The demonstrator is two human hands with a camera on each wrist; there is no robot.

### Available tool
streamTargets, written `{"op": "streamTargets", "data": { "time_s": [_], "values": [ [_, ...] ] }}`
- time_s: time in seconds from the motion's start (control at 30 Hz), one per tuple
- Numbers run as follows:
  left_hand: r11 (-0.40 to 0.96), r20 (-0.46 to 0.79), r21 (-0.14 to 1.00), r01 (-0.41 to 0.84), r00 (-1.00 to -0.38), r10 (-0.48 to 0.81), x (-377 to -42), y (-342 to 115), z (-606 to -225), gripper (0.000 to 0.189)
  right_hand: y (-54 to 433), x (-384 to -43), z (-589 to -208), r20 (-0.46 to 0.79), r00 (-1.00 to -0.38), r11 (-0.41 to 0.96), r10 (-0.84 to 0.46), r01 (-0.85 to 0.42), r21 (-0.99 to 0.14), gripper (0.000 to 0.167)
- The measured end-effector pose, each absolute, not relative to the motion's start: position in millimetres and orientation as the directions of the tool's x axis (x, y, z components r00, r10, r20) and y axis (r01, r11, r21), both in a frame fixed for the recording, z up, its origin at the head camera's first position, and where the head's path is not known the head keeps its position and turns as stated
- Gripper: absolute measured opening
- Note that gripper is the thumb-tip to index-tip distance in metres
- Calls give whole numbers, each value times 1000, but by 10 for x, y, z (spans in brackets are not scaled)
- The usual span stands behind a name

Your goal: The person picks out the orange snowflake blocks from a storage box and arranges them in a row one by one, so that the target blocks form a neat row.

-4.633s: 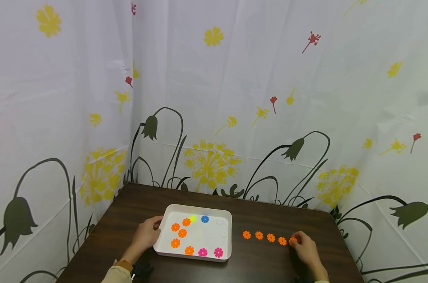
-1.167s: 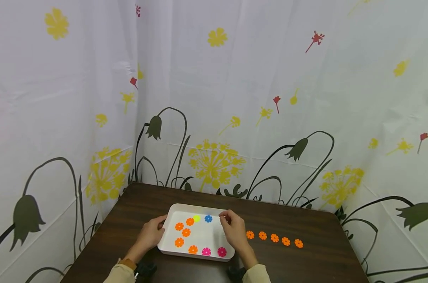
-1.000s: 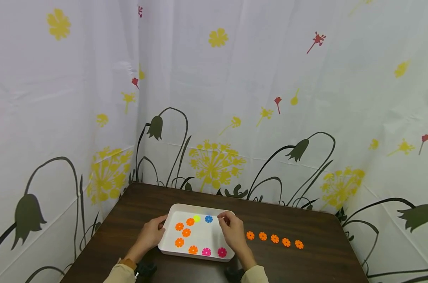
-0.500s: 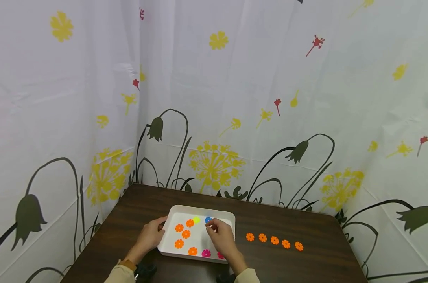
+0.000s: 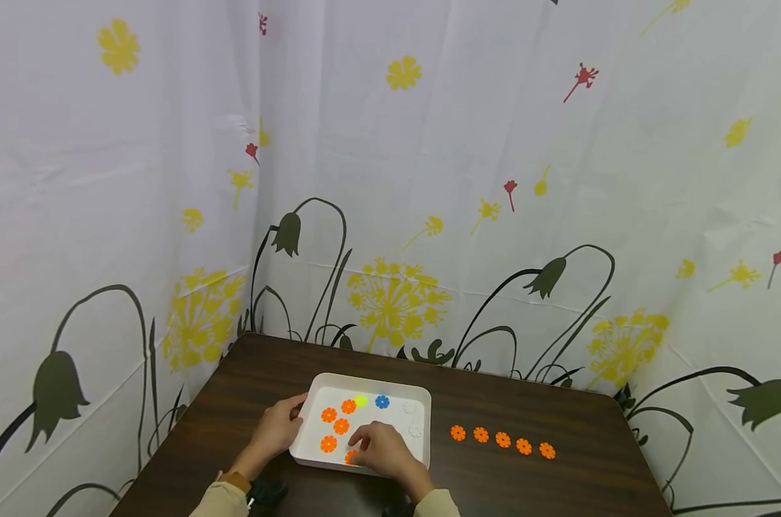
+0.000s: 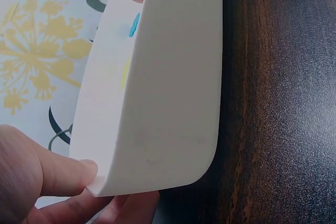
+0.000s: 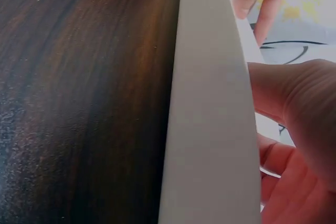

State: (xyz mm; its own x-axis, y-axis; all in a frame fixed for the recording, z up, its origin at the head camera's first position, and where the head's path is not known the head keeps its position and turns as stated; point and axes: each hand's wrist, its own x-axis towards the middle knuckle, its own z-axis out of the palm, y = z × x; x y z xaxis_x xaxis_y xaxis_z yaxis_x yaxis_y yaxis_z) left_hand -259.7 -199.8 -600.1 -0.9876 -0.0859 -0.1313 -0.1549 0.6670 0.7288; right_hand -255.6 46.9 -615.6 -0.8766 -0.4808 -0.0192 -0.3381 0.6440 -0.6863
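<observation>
My left hand (image 5: 276, 429) holds the left end of the white tray (image 5: 309, 454), thumb over the rim and fingers below it, as the left wrist view shows. Inside the tray, my right hand (image 5: 382, 450) reaches low by the front wall. Its fingertips are at an orange flower-shaped disc (image 5: 351, 457), with thumb and index finger apart; the tray wall hides the tips in the right wrist view. Several more orange discs (image 5: 329, 444) lie at the tray's left, with a yellow disc (image 5: 361, 401), a blue disc (image 5: 382, 401) and two whitish discs (image 5: 415, 431) further right.
To the tray's right, several orange discs (image 5: 502, 439) lie spaced in a row on the dark wooden table (image 5: 487, 481). A flower-printed curtain (image 5: 468, 143) hangs behind the table's far edge.
From the far end of the orange row, where it touched the last disc, my right hand has crossed into the tray, then leftward and nearer. It now covers the pink discs. My left hand keeps its hold.
</observation>
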Motion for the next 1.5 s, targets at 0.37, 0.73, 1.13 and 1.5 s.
{"op": "streamTargets", "data": {
  "time_s": [0.37,0.73,1.13,1.5],
  "values": [
    [665,-113,735,-134,-991,-74,-2621,-2025,-6048,52,433,-2600,-6176,-29,-866,696,-499,-380,-609,19],
    [650,-108,749,-127,-992,-69,-2605,-2022,-6048,52,401,-2622,-6204,-32,-857,738,-514,-423,-525,20],
    [652,-77,752,-95,-995,-56,-2583,-2005,-6029,51,401,-2624,-6242,-18,-850,721,-526,-435,-540,27],
    [649,-62,757,-81,-997,-52,-2586,-2011,-6019,51,534,-2649,-6048,66,-827,636,-559,-478,-605,14]
  ]
}}
